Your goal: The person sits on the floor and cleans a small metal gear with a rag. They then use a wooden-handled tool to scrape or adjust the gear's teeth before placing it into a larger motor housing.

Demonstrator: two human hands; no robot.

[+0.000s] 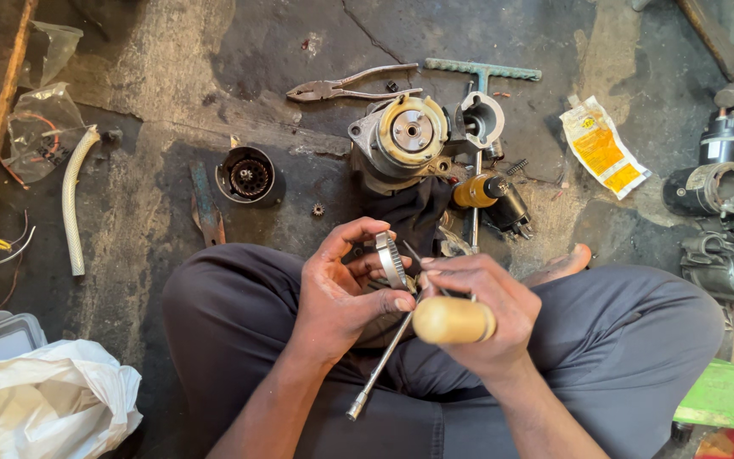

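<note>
My left hand (pixel 346 285) grips a small metal ring gear (pixel 392 259), held on edge above my crossed legs. Beside it, my right hand (pixel 479 302) is closed around a tool with a pale wooden handle (pixel 452 320), its tip pointing at the ring. A long socket rod (pixel 380 367) slants down between my hands over my lap. On the floor just beyond sits a dismantled starter motor housing (pixel 401 140) with a round brass-coloured face.
Pliers (pixel 341 85), a T-handle wrench (pixel 482 72), a round cup-shaped gear housing (pixel 246 176), a tiny pinion (pixel 318 209) and a yellow-capped solenoid (pixel 490 194) lie on the dark floor. More motors (pixel 728 221) stand at right; a white plastic bag (pixel 40 399) lies at lower left.
</note>
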